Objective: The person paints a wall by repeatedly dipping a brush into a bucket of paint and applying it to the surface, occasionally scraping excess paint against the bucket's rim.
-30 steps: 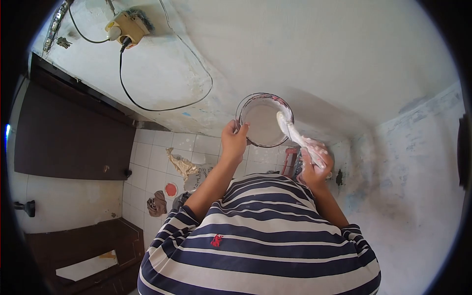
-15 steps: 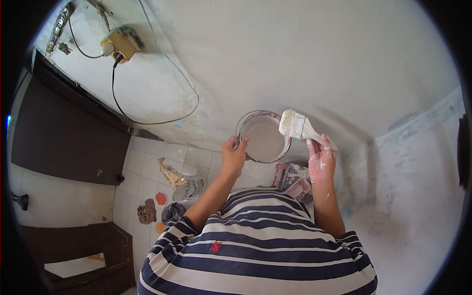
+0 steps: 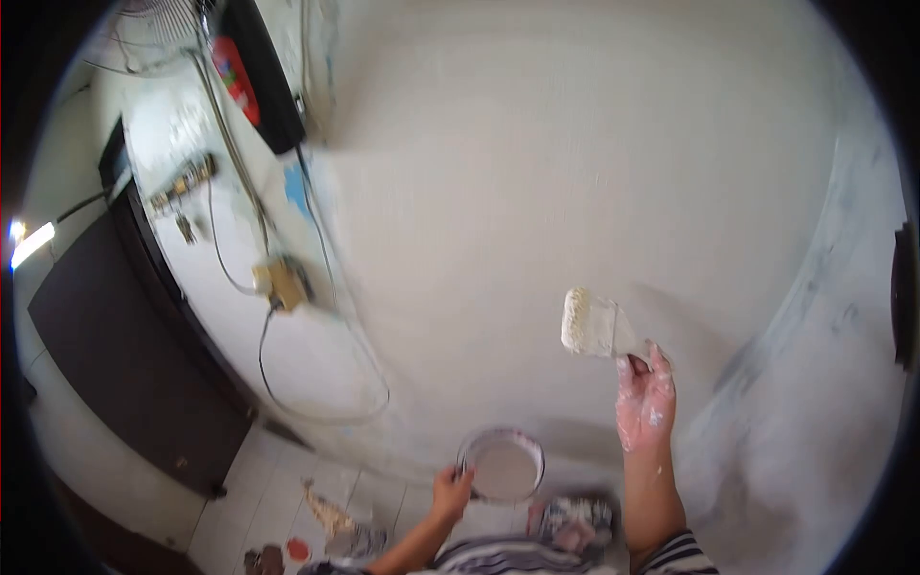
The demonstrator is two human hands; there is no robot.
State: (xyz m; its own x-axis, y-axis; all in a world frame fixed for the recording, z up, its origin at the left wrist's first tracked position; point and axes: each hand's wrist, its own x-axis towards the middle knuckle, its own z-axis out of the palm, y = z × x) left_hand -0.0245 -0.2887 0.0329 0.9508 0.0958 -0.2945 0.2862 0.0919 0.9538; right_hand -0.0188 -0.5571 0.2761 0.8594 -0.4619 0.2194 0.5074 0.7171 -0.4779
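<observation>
My right hand (image 3: 648,398), spotted with white paint, is closed round the handle of a wide paintbrush (image 3: 599,326). Its thick, paint-coated bristles point left, in front of the pale wall (image 3: 479,211). Lower down, my left hand (image 3: 450,494) grips the rim of a round bucket (image 3: 542,470) on its left side, thumb over the edge. Greyish-white paint (image 3: 505,468) fills the part of the bucket that shows, and its rim is smeared with dried paint.
A yellowish socket box (image 3: 281,284) with plugs and a looping cable is on the wall at left. A black-and-red device (image 3: 254,77) hangs above it. A dark door (image 3: 134,326) stands at left. Crumpled bags (image 3: 355,539) and paint-stained items (image 3: 575,522) lie on the tiled floor.
The view has tilted up, showing more wall. My right hand has raised the paintbrush away from the bucket, up and to the right. My left hand still holds the bucket, now lower in view.
</observation>
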